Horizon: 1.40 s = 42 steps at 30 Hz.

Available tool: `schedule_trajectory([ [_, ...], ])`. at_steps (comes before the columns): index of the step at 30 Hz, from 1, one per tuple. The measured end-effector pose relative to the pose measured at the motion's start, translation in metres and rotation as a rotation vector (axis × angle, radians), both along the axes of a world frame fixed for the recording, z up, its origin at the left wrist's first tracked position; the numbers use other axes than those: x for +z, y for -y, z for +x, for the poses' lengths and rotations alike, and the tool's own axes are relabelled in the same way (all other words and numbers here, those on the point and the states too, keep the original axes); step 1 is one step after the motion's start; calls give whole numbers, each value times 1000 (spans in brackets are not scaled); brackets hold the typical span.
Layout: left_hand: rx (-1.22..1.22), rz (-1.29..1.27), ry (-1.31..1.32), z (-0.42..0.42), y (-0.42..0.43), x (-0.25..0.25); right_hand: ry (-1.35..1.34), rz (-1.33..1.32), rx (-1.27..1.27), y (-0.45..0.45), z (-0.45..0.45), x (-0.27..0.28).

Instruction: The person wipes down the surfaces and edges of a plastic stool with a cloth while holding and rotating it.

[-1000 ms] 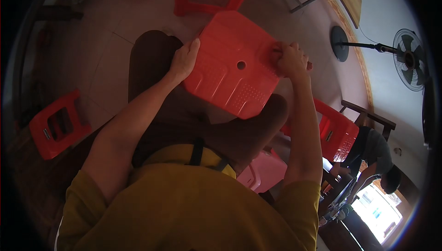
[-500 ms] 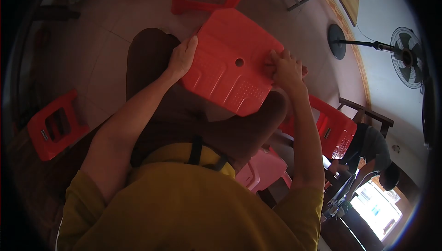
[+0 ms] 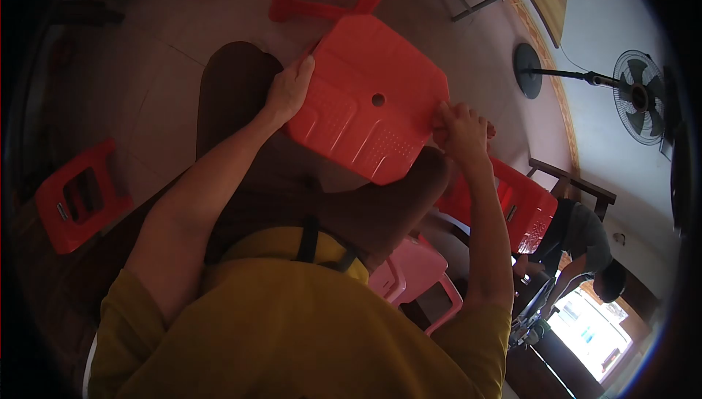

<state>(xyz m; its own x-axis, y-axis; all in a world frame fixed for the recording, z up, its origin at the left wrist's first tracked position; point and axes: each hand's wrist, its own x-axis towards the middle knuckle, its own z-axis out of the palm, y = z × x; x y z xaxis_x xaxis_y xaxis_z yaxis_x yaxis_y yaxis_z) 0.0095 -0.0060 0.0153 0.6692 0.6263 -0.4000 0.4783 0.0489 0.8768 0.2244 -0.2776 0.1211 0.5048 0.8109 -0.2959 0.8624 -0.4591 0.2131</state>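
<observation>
Red stool: it was held above the lap, between the wearer's knees, the seat of the red stool [image 3: 365, 132] facing up, with a round hole in its middle; its legs were out of sight.
Left hand: the left hand [image 3: 290, 93] was clamped on the stool's left edge, thumb on top.
Right hand: the right hand [image 3: 464, 134] was at the right edge, fingers bent; whether it gripped the edge, one could not tell.
Hands: apart, the seat between them.
Floor: a far stool [image 3: 322, 10] stood beyond the seat, a left stool [image 3: 50, 205] well apart from it.
Near right: a pink seat [image 3: 420, 264] and a right stool [image 3: 532, 212].
Far right: a standing fan [image 3: 638, 97] and a table [image 3: 545, 5].
Co-worker: a person [image 3: 585, 234] in grey bent forward near a bright opening [image 3: 591, 333].
</observation>
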Motion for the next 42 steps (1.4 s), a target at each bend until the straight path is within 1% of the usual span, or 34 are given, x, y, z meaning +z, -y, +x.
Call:
schedule_trajectory([
  [2, -9, 2, -51, 0, -2, -7, 27, -76, 28, -2, 2, 5],
  [6, -6, 27, -11, -1, -1, -4, 50, -122, 12, -5, 15, 15],
  [8, 9, 33, -25, 0, 0, -4, 18, -125, -51, -6, 20, 22],
  [9, 11, 36, -25, 0, 1, -4, 18, -123, -50, -6, 23, 20],
  [11, 5, 16, -26, 0, 0, -5, 26, -26, -111, -9, 29, 13],
  [15, -8, 38, -48, -1, -2, -7, 19, 2, -174, -28, 29, 4],
  [17, -29, 2, -60, -2, -3, -4, 36, -38, -122, -32, 26, -9],
  [21, 6, 11, -50, 0, 0, -1, 62, -47, -162, -28, 22, -19],
  [23, -14, -28, -60, -1, -2, 1, 156, -26, 5, -25, 17, -19],
  [30, -9, -20, -81, -1, -3, -5, 89, -15, -30, -16, -5, -11],
  [32, -25, -20, -81, -1, -3, 0, 53, -40, -68, -14, -12, -9],
  [35, -1, -12, -83, 0, -2, -5, 11, -89, -115, -13, -17, -8],
  [42, -4, -47, -80, 0, -2, 2, -7, -150, -62, -17, -47, 3],
])
